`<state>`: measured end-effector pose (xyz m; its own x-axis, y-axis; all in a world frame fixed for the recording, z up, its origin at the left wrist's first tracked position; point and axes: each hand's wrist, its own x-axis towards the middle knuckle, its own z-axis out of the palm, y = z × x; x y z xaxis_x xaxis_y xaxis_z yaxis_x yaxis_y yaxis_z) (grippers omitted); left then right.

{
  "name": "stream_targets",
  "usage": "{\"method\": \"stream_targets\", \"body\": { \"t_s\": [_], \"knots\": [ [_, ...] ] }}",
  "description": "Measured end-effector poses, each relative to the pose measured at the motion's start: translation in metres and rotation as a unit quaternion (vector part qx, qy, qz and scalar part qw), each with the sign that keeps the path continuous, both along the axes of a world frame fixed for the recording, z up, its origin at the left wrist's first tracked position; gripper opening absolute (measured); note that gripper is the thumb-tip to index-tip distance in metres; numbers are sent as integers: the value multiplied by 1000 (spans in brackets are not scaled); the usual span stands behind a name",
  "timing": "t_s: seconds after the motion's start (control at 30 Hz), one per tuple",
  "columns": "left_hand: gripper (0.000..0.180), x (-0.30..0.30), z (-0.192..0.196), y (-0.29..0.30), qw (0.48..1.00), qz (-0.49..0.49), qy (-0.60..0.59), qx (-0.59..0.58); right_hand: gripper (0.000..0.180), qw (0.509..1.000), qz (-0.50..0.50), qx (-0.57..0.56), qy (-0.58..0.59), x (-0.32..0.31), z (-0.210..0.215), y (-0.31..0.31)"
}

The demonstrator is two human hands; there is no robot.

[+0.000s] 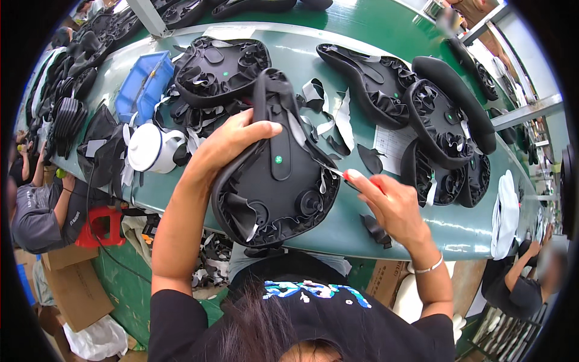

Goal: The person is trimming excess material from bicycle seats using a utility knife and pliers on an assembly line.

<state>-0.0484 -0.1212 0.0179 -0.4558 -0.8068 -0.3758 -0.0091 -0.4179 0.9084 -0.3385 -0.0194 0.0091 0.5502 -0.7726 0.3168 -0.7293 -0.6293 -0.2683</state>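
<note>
I note the left hand (241,134) gripping the black shell (265,175), long axis pointing away, and the right hand (395,208) closed around a red-handled tool (338,173) at its right rim.

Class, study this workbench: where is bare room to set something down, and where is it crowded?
Bare green tabletop lies between the right hand and the white stack, below the piled black shells. Another patch separates the left far shell from the right far shell, above the pale scraps. It is crowded around the blue bin and white mug.
</note>
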Motion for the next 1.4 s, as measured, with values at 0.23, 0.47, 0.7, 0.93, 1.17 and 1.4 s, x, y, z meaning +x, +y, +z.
{"method": "stream_targets", "body": {
  "t_s": [0.23,0.47,0.7,0.93,1.17,1.4],
  "knots": [
    [38,-1,0,-7,997,-27,-72,-29,69,989,-12,97,115,-3,-8,18],
    [37,3,0,18,995,68,-69,-28,65,978,-129,164,16,26,-31,73],
    [41,7,2,74,979,184,-50,-76,64,943,-189,202,-183,47,-22,105],
    [43,3,1,108,957,261,-32,-123,60,942,-172,102,-270,79,-18,6],
    [54,4,-38,108,760,224,-406,-456,42,585,-124,337,-727,51,-23,-19],
    [20,-52,-42,54,734,4,-337,-589,54,894,-166,246,-337,37,12,3]
  ]
}}
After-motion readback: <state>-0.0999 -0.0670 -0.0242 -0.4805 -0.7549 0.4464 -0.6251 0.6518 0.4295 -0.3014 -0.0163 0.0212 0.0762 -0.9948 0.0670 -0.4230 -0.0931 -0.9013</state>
